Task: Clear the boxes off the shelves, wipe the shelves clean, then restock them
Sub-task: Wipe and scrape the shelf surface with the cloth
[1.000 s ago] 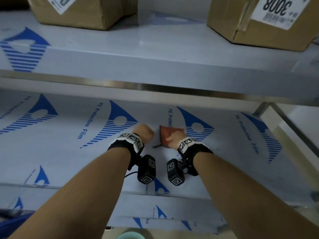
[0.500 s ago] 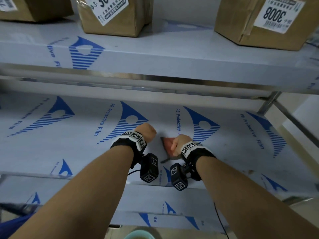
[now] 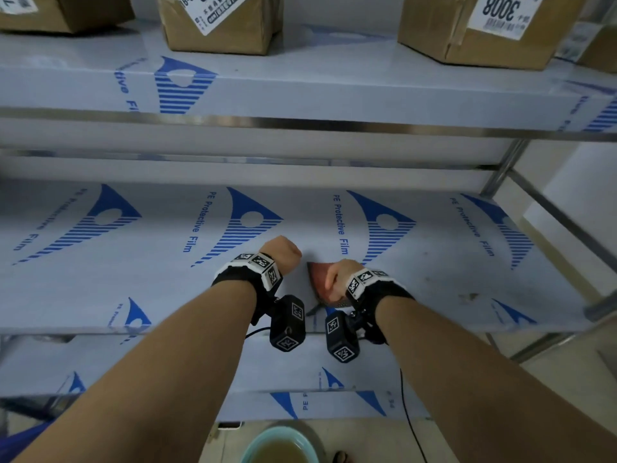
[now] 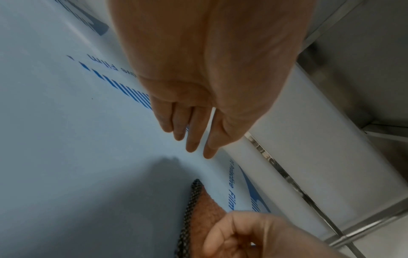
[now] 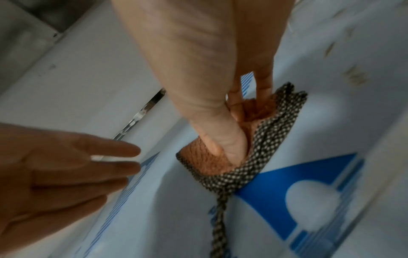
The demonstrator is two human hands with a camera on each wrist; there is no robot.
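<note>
My right hand point(image 3: 337, 274) grips an orange cloth point(image 3: 319, 279) with a black-and-white checked edge, held against the bare middle shelf point(image 3: 100, 279). In the right wrist view the thumb point(image 5: 223, 144) presses into the folded cloth point(image 5: 205, 160) and the fingers curl over its far side. My left hand point(image 3: 282, 253) hovers just left of the cloth, fingers point(image 4: 192, 132) straight and together, holding nothing. Cardboard boxes with white labels, one point(image 3: 220, 25) left of centre and one marked 3008 point(image 3: 480, 28) at the right, stand on the upper shelf point(image 3: 334, 88).
Both shelves wear white protective film with blue triangle prints. A steel upright point(image 3: 500, 172) and rail frame the right end. A pale green basin point(image 3: 278, 446) of murky water sits on the floor below. Another box point(image 3: 60, 11) stands at upper left.
The right hand has drawn the cloth toward the shelf's front edge and slightly left. The left hand stays beside it. The head view has shifted, showing more boxes above.
</note>
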